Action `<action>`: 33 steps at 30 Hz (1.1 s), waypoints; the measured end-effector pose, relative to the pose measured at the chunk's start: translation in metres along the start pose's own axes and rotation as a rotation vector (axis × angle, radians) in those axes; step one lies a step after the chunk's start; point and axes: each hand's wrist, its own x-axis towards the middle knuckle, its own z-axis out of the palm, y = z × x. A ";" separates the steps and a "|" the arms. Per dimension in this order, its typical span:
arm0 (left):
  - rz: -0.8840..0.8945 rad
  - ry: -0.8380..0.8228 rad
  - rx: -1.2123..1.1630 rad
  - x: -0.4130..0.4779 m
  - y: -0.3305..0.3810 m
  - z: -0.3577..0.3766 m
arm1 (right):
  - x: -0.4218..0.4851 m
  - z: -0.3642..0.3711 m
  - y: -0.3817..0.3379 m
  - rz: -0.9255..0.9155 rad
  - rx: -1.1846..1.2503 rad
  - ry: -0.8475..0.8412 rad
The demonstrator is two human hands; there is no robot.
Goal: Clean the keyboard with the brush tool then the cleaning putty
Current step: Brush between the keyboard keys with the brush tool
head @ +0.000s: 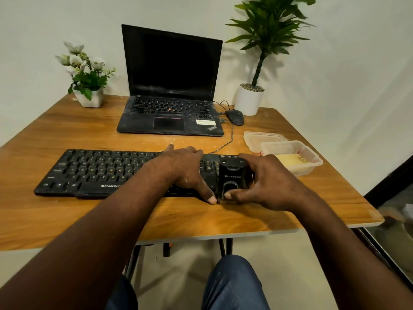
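Wood-grain desk (67, 215) carries, at 10 o'clock, a white pot of pale flowers (90, 98) near the far left edge, with open bare wood between it and the black keyboard (93, 173), which lies across the near middle and reads "ZEBRONIC" on its front lip before an arm hides the rest. At 12 o'clock an open, dark-screened laptop (171, 86) shows "ThinkPad" on its right palm rest, beside a white sticker too small to read. The left hand (181, 171) lies spread across the keyboard's right half, fingers at its far edge, thumb at its near edge. Just beside it, the right hand (268, 182) grips a black brush tool (232, 175) on the keyboard's right end; its pale logo is illegible. At 1 o'clock sit a mouse (234, 117) and a potted plant (249, 101). At 3 o'clock a clear tub (317, 163) holds yellow putty (290, 161), near the desk's right edge.
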 end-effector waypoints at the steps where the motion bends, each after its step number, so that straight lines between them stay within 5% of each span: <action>1: 0.001 -0.005 -0.007 0.000 0.000 0.000 | -0.001 0.002 0.002 0.013 0.045 0.023; 6: 0.044 0.008 0.022 0.001 0.009 -0.004 | 0.000 0.015 0.014 0.104 0.143 0.241; 12: 0.055 0.002 -0.002 -0.001 0.012 -0.009 | 0.026 0.011 0.024 0.264 -0.197 0.506; 16: 0.050 -0.069 -0.047 -0.001 0.004 -0.014 | 0.035 0.012 0.014 0.189 0.176 0.326; 18: 0.053 -0.123 -0.086 -0.002 -0.003 -0.016 | 0.040 0.018 0.013 0.171 0.078 0.277; 21: 0.073 -0.132 -0.090 -0.004 -0.008 -0.017 | 0.051 0.016 0.019 0.265 -0.239 0.437; 23: 0.084 -0.108 -0.050 -0.004 -0.007 -0.016 | 0.050 0.014 0.022 0.269 -0.167 0.506; 26: 0.093 -0.091 -0.014 -0.002 -0.005 -0.012 | 0.042 0.020 0.014 0.181 0.071 0.323; 28: 0.101 -0.077 -0.009 0.001 -0.006 -0.009 | 0.041 0.025 0.011 0.154 0.001 0.276; 31: 0.101 -0.058 0.001 0.001 -0.005 -0.008 | 0.048 0.014 0.015 0.265 -0.265 0.427; 33: 0.090 -0.055 0.002 -0.002 -0.002 -0.010 | 0.049 0.007 0.017 0.270 -0.192 0.471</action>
